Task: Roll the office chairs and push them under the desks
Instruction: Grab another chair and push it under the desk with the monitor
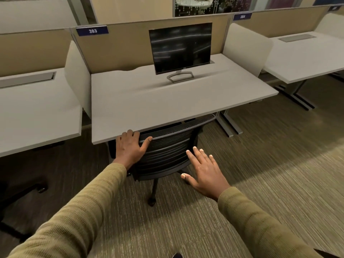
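A black mesh-backed office chair (167,153) stands tucked under the grey desk (167,101) labelled 383, its seat hidden below the desktop. Only the backrest, a base leg and a caster show. My left hand (129,148) rests on the left top corner of the backrest, fingers over the rim and thumb along the top edge. My right hand (203,170) hovers flat with fingers spread just off the backrest's right side, holding nothing.
A dark monitor (180,47) stands on the desk. Neighbouring desks sit at left (33,112) and right (307,58), split by beige partitions. Another chair's black base (22,194) shows at the left edge. Metal desk legs (229,125) stand on the striped carpet.
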A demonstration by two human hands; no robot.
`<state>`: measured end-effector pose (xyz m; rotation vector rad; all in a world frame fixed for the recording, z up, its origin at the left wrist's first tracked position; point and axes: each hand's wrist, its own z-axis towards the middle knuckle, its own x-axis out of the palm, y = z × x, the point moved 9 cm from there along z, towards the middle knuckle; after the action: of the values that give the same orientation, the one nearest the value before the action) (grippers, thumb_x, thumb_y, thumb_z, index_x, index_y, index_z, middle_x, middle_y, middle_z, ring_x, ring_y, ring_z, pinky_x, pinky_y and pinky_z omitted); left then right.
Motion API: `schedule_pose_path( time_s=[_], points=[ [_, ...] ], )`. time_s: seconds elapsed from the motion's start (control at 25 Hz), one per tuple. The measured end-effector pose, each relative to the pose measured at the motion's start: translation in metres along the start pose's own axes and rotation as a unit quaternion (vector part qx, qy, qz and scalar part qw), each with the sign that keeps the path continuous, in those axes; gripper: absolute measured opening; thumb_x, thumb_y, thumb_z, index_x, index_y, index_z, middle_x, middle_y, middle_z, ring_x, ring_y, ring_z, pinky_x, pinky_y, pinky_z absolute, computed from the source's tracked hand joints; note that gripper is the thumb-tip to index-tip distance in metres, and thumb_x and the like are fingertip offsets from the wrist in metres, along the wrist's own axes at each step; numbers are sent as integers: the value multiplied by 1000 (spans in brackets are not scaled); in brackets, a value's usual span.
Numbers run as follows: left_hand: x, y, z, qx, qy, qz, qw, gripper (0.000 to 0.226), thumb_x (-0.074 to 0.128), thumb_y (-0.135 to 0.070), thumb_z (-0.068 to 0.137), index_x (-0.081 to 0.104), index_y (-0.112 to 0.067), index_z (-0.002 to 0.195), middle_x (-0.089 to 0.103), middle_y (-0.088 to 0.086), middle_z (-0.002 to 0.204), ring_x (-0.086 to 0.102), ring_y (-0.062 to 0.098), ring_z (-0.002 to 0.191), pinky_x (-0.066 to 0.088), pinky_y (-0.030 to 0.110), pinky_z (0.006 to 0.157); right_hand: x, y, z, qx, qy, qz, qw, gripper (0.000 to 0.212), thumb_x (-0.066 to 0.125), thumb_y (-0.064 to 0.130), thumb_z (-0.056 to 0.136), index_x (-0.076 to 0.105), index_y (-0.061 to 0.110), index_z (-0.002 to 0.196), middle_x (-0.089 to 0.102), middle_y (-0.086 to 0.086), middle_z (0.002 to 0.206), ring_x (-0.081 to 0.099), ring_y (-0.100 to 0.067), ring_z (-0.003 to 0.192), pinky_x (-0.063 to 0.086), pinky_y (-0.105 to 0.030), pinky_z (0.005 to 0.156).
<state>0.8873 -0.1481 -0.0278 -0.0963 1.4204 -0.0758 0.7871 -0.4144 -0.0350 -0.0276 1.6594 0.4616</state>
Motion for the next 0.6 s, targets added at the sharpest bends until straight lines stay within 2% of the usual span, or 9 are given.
schedule_pose_path(
  time_s=[0.08,0.16,0.6],
  points=[
    [-5,-15,-19,21,-18,-9,1000,71,32,-72,96,55,-15,130,55,13,123,51,33,114,40,50,101,-4,-1,-26,2,-7,6,1000,84,40,66,96,3,27,160,0,-4,169,-1,-22,155,4,-47,126],
    [-13,-39,-47,57,-40,-20,997,72,36,-70,96,51,-14,138,52,14,130,49,34,122,38,52,107,-10,-3,-58,7,-17,16,1000,84,41,66,95,2,29,160,0,-3,169,-2,-21,155,4,-46,126],
    [-31,-214,-274,215,-6,-59,975,78,38,-72,94,51,-17,146,48,11,147,41,28,139,29,52,117,-27,-6,-300,45,-60,7,997,82,33,70,96,-3,33,160,-4,3,169,-5,-16,155,1,-43,126]
  ],
)
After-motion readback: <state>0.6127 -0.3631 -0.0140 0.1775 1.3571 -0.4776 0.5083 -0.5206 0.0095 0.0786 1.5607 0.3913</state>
